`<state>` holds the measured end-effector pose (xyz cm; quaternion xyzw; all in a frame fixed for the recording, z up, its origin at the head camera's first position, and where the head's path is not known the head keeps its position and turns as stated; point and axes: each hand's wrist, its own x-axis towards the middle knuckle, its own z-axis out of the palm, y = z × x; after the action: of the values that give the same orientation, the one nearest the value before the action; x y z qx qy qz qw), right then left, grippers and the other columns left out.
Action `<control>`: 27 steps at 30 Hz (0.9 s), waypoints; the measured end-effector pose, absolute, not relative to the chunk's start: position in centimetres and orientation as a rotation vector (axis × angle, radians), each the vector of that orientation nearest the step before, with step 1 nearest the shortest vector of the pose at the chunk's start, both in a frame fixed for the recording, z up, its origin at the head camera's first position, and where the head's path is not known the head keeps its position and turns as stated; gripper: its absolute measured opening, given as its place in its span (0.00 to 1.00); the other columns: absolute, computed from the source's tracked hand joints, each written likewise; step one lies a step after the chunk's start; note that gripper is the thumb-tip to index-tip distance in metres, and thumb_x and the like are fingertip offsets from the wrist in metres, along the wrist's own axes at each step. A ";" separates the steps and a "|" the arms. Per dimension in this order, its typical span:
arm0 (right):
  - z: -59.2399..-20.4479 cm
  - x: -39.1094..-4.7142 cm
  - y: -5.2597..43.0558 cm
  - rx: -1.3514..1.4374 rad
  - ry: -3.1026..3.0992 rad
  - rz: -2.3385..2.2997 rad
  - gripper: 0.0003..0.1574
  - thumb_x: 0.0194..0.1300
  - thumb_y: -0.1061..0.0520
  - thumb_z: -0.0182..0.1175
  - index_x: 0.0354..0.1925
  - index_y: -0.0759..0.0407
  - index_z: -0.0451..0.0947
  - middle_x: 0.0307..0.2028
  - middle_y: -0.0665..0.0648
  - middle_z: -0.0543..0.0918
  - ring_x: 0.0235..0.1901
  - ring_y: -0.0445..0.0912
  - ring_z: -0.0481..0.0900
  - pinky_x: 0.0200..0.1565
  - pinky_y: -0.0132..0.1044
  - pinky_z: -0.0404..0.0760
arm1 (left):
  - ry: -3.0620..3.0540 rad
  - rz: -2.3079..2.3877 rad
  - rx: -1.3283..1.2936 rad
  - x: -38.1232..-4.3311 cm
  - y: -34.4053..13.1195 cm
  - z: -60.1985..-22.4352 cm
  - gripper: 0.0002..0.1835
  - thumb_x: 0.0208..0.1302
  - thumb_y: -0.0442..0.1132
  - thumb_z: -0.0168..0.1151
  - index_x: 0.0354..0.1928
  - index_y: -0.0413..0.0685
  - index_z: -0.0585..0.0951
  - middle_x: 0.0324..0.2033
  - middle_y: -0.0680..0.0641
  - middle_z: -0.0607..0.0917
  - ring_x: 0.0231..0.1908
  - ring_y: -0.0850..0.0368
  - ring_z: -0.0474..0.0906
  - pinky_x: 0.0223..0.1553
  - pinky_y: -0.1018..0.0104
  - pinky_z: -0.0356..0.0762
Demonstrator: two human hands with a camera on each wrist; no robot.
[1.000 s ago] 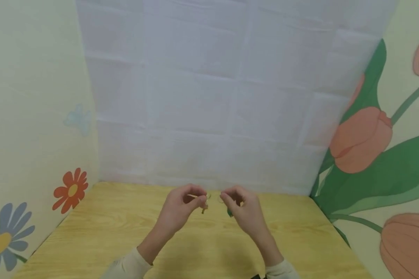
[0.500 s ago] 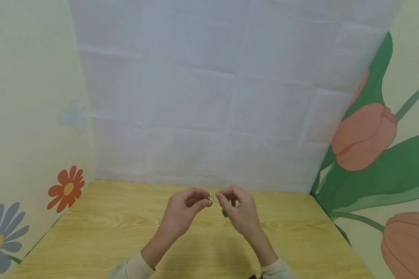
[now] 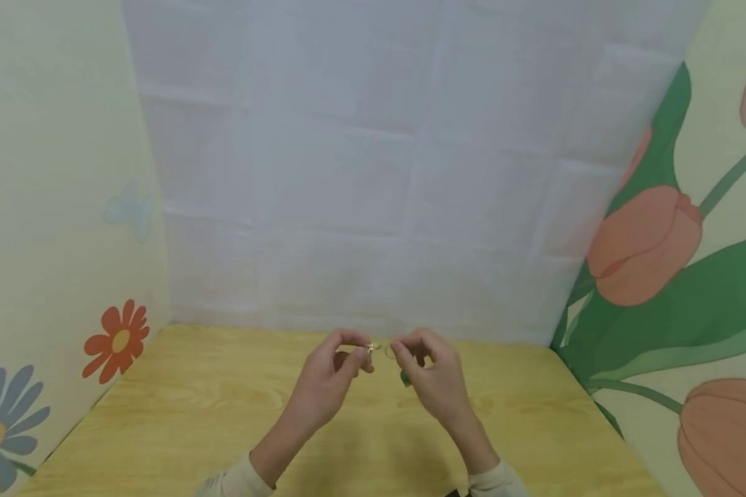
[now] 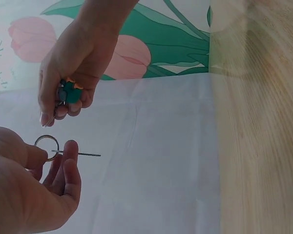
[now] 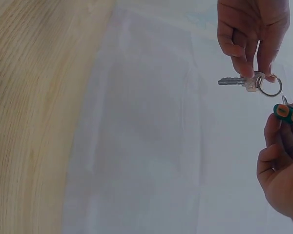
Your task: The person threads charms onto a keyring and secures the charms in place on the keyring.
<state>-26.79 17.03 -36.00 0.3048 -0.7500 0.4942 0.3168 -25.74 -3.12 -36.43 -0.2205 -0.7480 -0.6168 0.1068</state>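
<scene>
My left hand (image 3: 323, 376) pinches a metal key ring (image 5: 280, 89) between thumb and fingertips. A silver key (image 5: 232, 81) is on that ring and sticks out past the fingers. Facing it, my right hand (image 3: 435, 376) holds a small green-and-orange charm (image 4: 72, 93), tucked under curled fingers. A thin metal loop (image 3: 389, 352) on the charm shows at the right thumb tip. Only a narrow gap separates the two hands' fingertips, above the table. In the right wrist view, the loop's end lies just below the key ring. Most of the loop is hidden by the fingers.
The wood-grain table (image 3: 217, 393) spreads beneath both hands. Behind it hangs a creased white cloth (image 3: 342, 179). Flower-printed panels stand at the left (image 3: 56, 138) and right (image 3: 721, 310) sides.
Both hands first came closer together, then drew slightly apart. The key, hanging below the left fingertips a second ago, now shows up at their level. The right hand keeps its hold on the charm.
</scene>
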 end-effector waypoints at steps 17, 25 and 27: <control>-35.6 -26.2 16.3 0.905 -1.954 1.351 0.07 0.69 0.67 0.65 0.40 0.55 0.82 0.27 0.51 0.82 0.22 0.43 0.74 0.27 0.33 0.74 | -1.988 -1.679 -0.749 -25.7 -2.6 -36.5 0.04 0.73 0.40 0.62 0.45 0.53 0.84 0.35 0.52 0.85 0.30 0.54 0.81 0.32 0.64 0.80; -35.9 -26.3 15.7 1.020 -1.881 1.261 0.10 0.65 0.71 0.66 0.38 0.57 0.81 0.30 0.54 0.84 0.23 0.41 0.73 0.26 0.32 0.73 | -2.018 -1.677 -0.737 -25.5 -2.4 -36.6 0.04 0.73 0.38 0.62 0.45 0.53 0.84 0.36 0.58 0.86 0.34 0.56 0.82 0.38 0.64 0.81; -36.1 -26.4 15.7 1.028 -1.868 1.257 0.09 0.66 0.70 0.66 0.38 0.57 0.82 0.30 0.53 0.84 0.24 0.40 0.73 0.26 0.31 0.73 | -2.016 -1.675 -0.738 -25.5 -2.4 -36.7 0.04 0.73 0.37 0.63 0.44 0.53 0.84 0.36 0.59 0.86 0.34 0.57 0.83 0.37 0.64 0.81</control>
<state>-26.37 15.65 -36.12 0.3925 -0.7133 0.4798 0.3271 -25.47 -2.43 -36.70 -0.2650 -0.7243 -0.6016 0.2079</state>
